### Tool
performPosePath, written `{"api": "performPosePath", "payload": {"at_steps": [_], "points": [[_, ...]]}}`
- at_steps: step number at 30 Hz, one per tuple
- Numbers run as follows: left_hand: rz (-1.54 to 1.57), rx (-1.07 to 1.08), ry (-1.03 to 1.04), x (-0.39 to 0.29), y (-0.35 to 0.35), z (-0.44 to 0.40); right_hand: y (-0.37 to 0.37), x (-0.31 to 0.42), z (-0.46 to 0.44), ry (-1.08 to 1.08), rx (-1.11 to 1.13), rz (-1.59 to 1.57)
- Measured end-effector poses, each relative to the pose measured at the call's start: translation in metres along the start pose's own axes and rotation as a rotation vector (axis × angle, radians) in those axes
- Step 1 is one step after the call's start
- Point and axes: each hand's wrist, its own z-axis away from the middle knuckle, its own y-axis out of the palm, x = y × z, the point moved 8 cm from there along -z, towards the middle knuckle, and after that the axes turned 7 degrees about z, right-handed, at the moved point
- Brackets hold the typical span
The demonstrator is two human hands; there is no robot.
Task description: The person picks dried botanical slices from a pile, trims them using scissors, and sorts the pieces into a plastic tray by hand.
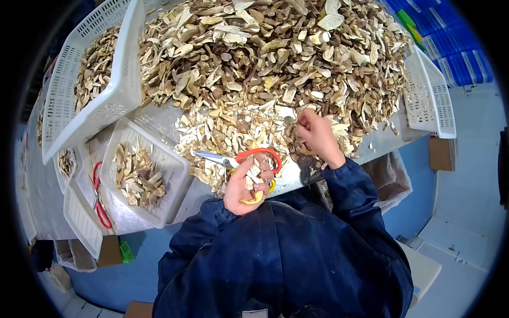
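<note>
My left hand (241, 188) is turned palm up, with its fingers curled round several dried mushroom slices (249, 182). A pair of scissors (225, 160) with red handles is right at its fingertips, blades pointing left. The fingers partly hide the handles, and whether they grip them I cannot tell. Over the near edge of the heap, my right hand (321, 139) has its fingers bent and pinched together; anything between them is hidden. Pale small slices (222, 130) are spread on the table around both hands.
A large heap of dried mushroom slices (265, 53) covers the back. White perforated baskets (119, 93) (432, 93) flank it. At left stand a shallow white tray (177, 177) of slices and another pair of red-handled scissors (97, 193). A lined box (395, 183) sits below the table edge.
</note>
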Motion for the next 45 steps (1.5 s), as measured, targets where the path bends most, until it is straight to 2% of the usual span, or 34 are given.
{"api": "performPosePath", "payload": {"at_steps": [1, 4, 5, 12, 13, 16, 17, 19, 20, 22, 23, 24, 27, 30, 31, 34, 36, 38, 39, 40, 42, 45], "points": [[-0.003, 0.003, -0.001, 0.000, 0.000, 0.000, 0.000, 0.000, -0.002, 0.042, 0.025, -0.114], [0.004, -0.014, -0.001, 0.001, -0.001, 0.000, 0.007, 0.031, -0.015, -0.272, -0.097, -0.059], [0.003, -0.014, 0.000, 0.001, -0.001, 0.000, 0.013, 0.043, -0.018, -0.368, -0.065, -0.017], [0.009, -0.040, 0.032, -0.002, -0.001, 0.006, 0.053, 0.059, -0.035, -0.395, 0.082, 0.344], [0.014, -0.041, 0.027, -0.002, -0.001, 0.006, 0.050, 0.061, -0.033, -0.451, 0.041, 0.343], [0.034, -0.043, 0.023, -0.002, 0.000, 0.004, 0.040, 0.048, -0.038, -0.416, 0.086, 0.013], [0.035, 0.007, -0.002, -0.002, -0.001, 0.004, 0.045, 0.031, -0.040, -0.245, 0.242, -0.211], [0.038, 0.104, -0.051, -0.005, -0.004, 0.002, 0.045, 0.019, -0.030, -0.012, 0.410, -0.665], [-0.041, 0.038, 0.051, -0.011, -0.010, 0.001, 0.045, 0.020, -0.019, 0.113, 0.488, -0.891], [-0.200, -0.096, 0.239, -0.013, -0.007, 0.000, 0.029, 0.045, 0.011, 0.098, 0.534, -0.779], [-0.109, 0.078, 0.186, -0.001, 0.009, -0.002, 0.020, 0.065, 0.028, 0.013, 0.507, -0.670], [-0.158, 0.027, 0.205, -0.002, 0.003, -0.004, 0.011, 0.080, 0.040, -0.070, 0.478, -0.560], [-0.237, -0.082, 0.257, -0.010, -0.008, -0.004, -0.035, 0.056, 0.047, -0.061, 0.090, -0.341], [-0.097, -0.045, 0.095, -0.008, -0.010, -0.005, -0.067, -0.022, 0.064, 0.258, -0.157, -0.454], [-0.093, -0.130, 0.115, -0.007, -0.015, -0.004, -0.067, -0.048, 0.077, 0.365, -0.160, -0.413], [-0.090, -0.100, -0.003, 0.003, -0.015, -0.008, -0.046, -0.062, 0.100, 0.412, -0.102, -0.475], [-0.087, -0.099, -0.063, 0.010, -0.015, -0.008, -0.028, -0.049, 0.099, 0.405, -0.059, -0.314], [-0.067, -0.100, -0.106, 0.016, -0.014, -0.008, -0.008, -0.046, 0.084, 0.263, -0.007, -0.015], [-0.057, -0.098, -0.128, 0.018, -0.012, -0.008, -0.002, -0.036, 0.075, 0.222, -0.053, -0.051], [-0.065, -0.103, -0.118, 0.017, -0.013, -0.007, 0.008, -0.027, 0.061, 0.085, -0.020, -0.010], [-0.077, -0.117, -0.098, 0.016, -0.016, -0.004, 0.026, -0.018, 0.042, 0.155, 0.020, -0.384], [-0.060, -0.094, -0.081, 0.014, -0.015, 0.001, 0.012, 0.031, 0.012, -0.145, -0.197, -0.132]]}}
